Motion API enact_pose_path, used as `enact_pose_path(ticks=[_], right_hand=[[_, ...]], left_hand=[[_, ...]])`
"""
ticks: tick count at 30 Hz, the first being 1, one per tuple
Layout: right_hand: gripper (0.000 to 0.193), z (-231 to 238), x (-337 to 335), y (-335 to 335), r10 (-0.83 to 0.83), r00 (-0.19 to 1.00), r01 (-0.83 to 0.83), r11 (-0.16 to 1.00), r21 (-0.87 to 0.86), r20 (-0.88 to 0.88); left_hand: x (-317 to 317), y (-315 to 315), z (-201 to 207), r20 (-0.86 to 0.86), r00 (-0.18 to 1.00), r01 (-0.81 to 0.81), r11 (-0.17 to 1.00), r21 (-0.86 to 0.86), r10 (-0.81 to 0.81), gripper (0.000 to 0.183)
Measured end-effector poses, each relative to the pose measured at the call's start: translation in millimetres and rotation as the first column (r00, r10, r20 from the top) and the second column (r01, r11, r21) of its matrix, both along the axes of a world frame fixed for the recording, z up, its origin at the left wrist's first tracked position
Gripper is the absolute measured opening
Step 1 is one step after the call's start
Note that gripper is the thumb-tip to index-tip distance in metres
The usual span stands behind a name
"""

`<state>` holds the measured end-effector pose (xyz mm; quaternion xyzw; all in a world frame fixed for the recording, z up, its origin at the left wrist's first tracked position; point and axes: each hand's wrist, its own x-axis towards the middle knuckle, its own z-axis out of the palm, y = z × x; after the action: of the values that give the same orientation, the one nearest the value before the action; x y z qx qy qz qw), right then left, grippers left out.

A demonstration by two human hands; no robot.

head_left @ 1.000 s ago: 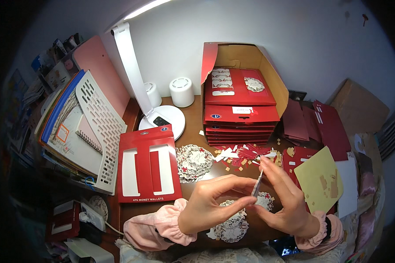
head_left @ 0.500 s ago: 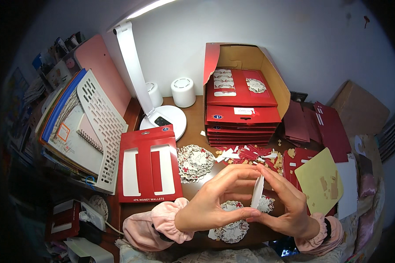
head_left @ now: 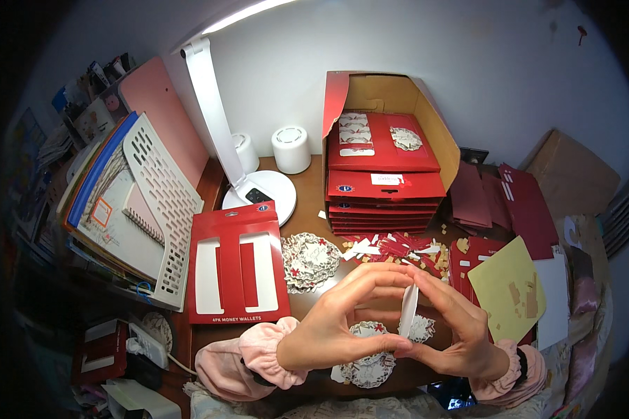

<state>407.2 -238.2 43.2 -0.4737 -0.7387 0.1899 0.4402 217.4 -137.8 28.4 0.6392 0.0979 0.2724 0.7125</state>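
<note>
Between the fingertips of my left hand [head_left: 334, 327] and my right hand [head_left: 463, 329] stands a thin white paper piece [head_left: 408, 313], seen nearly edge-on. Both hands curve around it, with fingers at its top and thumbs at its bottom; its faces are mostly hidden. Below my hands lie scalloped paper cutouts with printed patterns and red accents [head_left: 367, 369], partly covered by the left hand. Just beyond my left hand is a loose pile of similar cutouts [head_left: 310, 260].
A red windowed cardboard sleeve [head_left: 239, 267] lies at left, near a white desk lamp [head_left: 261, 193]. An open carton [head_left: 443, 133] holds stacked red packs [head_left: 391, 185]. Small red, white and tan strips [head_left: 391, 246] are scattered before it. A yellow sheet [head_left: 503, 279] lies at right.
My hands keep nearly the same pose around the white paper piece, which has tilted very slightly. The whole view has shifted a little.
</note>
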Motion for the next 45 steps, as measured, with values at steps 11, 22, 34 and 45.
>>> enact_pose_path(ticks=[11, 22, 34, 45], right_hand=[[0.07, -2.3, -4.3, -0.5, -0.053, 0.982, 0.026, 0.988, 0.149, 0.184], [0.068, -0.3, -4.0, 0.7, -0.051, 0.977, 0.021, 0.99, 0.142, 0.206], [0.067, 3.2, -5.7, -0.1, -0.161, 0.96, 0.133, 0.982, 0.131, 0.23], [0.071, 4.0, -0.8, -4.7, -0.083, 0.983, 0.072, 0.995, 0.074, 0.165]], left_hand=[[-5.0, -3.5, 13.7, -0.145, 0.988, 0.028, 0.988, -0.149, -0.05, 0.05], [1.2, -11.7, 4.0, -0.063, 0.991, -0.125, 0.991, -0.05, 0.122, 0.036], [2.2, -14.3, 3.6, -0.049, 0.982, -0.183, 0.982, 0.048, 0.185, 0.03], [-0.8, -11.9, -1.0, -0.023, 0.998, -0.065, 0.985, -0.16, 0.062, 0.035]])
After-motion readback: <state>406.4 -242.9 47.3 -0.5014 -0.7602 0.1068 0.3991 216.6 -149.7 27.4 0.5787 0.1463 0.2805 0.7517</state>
